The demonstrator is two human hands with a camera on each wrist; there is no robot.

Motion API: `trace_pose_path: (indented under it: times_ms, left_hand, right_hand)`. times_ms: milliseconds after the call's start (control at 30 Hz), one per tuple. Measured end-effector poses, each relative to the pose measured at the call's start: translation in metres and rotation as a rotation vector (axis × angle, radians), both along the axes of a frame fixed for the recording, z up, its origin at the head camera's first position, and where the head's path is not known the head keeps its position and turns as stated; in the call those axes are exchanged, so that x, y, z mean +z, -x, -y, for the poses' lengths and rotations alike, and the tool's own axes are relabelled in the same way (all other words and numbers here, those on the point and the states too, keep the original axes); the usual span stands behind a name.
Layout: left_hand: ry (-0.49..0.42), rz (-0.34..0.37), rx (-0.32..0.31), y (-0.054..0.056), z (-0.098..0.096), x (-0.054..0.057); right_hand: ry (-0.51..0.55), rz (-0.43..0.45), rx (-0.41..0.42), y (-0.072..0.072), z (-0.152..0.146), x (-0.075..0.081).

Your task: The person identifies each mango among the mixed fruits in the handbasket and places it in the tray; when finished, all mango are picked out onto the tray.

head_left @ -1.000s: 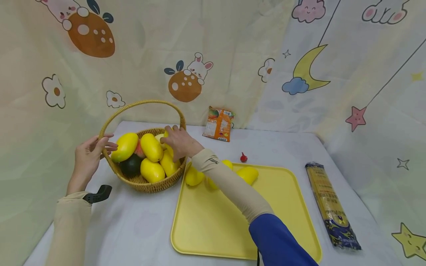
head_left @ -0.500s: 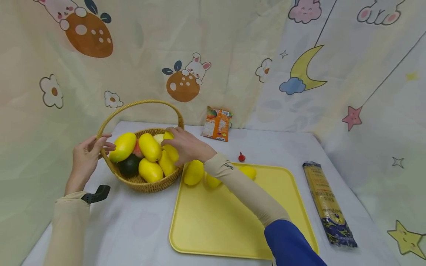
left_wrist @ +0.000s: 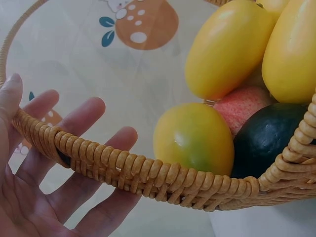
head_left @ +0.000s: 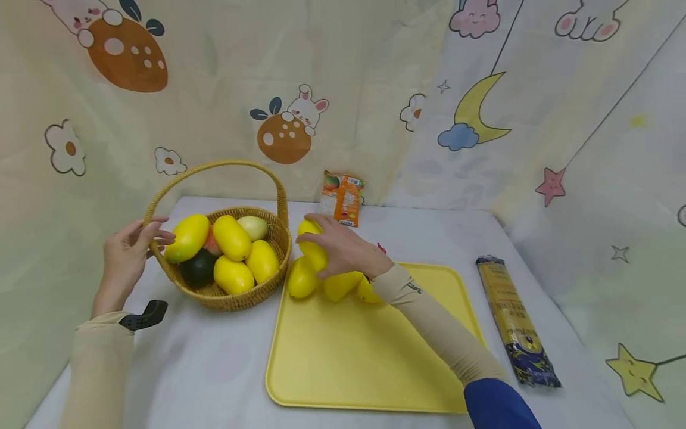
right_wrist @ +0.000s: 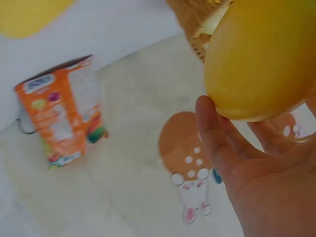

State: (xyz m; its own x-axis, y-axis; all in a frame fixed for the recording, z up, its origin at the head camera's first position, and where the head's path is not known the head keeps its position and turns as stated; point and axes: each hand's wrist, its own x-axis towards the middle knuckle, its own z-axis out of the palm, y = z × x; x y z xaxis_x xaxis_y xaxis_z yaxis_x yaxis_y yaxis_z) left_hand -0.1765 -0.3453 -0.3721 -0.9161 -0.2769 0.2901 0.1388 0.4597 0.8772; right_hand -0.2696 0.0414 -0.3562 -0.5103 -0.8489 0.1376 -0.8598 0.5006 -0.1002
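Observation:
My right hand (head_left: 348, 247) holds a yellow mango (head_left: 312, 241) just above the tray's far left corner, fingers and thumb around it. Several other yellow mangoes (head_left: 302, 281) lie at the far edge of the yellow tray (head_left: 370, 351), partly hidden by that hand and arm. My left hand (head_left: 120, 262) holds the wicker basket (head_left: 236, 302) at its left side, thumb by the handle's foot and fingers behind the rim. Inside the basket are several yellow mangoes (head_left: 233, 238), a green-tinged one (left_wrist: 193, 138), a dark green avocado (head_left: 198, 269), a reddish fruit (left_wrist: 242, 104) and a pale oval fruit (head_left: 253, 227).
An orange snack packet (head_left: 348, 201) stands at the back of the white table (head_left: 214, 357). Right of the tray lies a long packet of pasta (head_left: 517, 322). A small red object (head_left: 381, 248) shows behind my right wrist. A patterned curtain (head_left: 354, 119) encloses the table.
My right hand has lifted the mango out of the basket's right side and carried it rightward over the tray's corner. The left hand has stayed at the basket; the head view shifted slightly.

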Motion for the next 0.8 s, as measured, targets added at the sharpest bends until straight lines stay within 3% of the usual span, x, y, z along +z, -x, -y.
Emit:
trace_pose_path:
  times_ms: [233,500,800]
  left_hand:
    - [-0.004,0.019,0.006,0.0,0.004,0.0]
    - [-0.008,0.032,0.02,-0.003,0.006,-0.001]
    - [-0.019,0.037,0.008,0.0,0.003,0.0]
  right_hand:
    - [0.046,0.063,-0.097,-0.004,-0.053,-0.015]
    - [0.075,0.11,-0.187,-0.011,-0.093,-0.024]
    - [0.112,0.096,-0.271,-0.025,-0.14,-0.034]
